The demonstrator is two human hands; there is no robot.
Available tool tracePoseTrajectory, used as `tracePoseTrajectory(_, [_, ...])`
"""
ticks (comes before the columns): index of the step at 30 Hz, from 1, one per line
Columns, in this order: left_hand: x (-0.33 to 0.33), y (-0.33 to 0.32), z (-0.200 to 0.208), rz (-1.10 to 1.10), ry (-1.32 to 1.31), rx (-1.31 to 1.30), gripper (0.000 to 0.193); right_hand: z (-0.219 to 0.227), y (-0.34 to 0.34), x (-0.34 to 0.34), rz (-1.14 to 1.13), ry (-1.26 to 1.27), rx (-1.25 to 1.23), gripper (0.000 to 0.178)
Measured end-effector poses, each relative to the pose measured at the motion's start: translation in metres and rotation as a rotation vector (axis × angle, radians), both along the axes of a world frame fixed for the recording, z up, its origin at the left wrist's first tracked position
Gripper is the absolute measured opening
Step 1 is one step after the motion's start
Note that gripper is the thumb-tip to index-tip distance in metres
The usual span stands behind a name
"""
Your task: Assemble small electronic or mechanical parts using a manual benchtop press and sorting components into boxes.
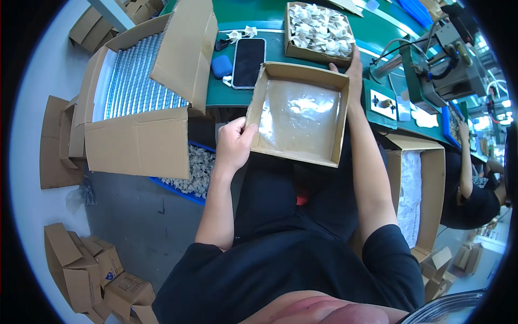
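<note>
My left hand (236, 144) grips the left wall of a shallow open cardboard box (299, 157), its thumb over the rim. The box is tilted toward me over my lap and the table edge; clear plastic film lies on its bottom. My right hand (353, 78) reaches past its right wall to the near right corner of a second cardboard box (302, 53). The fingers are stretched along that corner, the thumb spread apart from them; how firmly they touch is hard to see. White pinwheel-shaped parts (321, 29) fill this second box.
On the green table (275, 48) lie a phone (249, 63), a blue case (221, 66) and loose white parts. A large carton (137, 143) with rows of metal tubes (140, 81) stands left. A bench machine (437, 70), a lined carton (431, 200) and another person (469, 189) are right.
</note>
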State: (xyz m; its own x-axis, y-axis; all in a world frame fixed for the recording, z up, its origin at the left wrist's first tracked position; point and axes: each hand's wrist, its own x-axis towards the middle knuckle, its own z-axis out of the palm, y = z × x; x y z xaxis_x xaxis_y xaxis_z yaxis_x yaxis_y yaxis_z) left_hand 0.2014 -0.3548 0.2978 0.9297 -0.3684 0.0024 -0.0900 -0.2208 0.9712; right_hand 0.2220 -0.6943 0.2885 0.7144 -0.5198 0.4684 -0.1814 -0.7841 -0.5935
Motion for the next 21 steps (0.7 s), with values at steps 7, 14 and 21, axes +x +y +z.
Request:
tracePoseTrajectory(7, [0.001, -0.019, 0.004, 0.045, -0.106, 0.131, 0.024, -0.016, -0.016, -0.018, 0.078, -0.297, 0.585, 0.081])
tracePoseTrajectory(14, [0.011, -0.068, 0.010, 0.084, -0.316, 0.185, 0.020, -0.005, 0.038, -0.133, 0.328, -0.386, 1.204, 0.071])
tracePoseTrajectory(21, [0.016, -0.102, -0.013, 0.223, -0.315, 0.074, 0.020, -0.001, 0.078, -0.187, 0.220, -0.304, 0.698, 0.070])
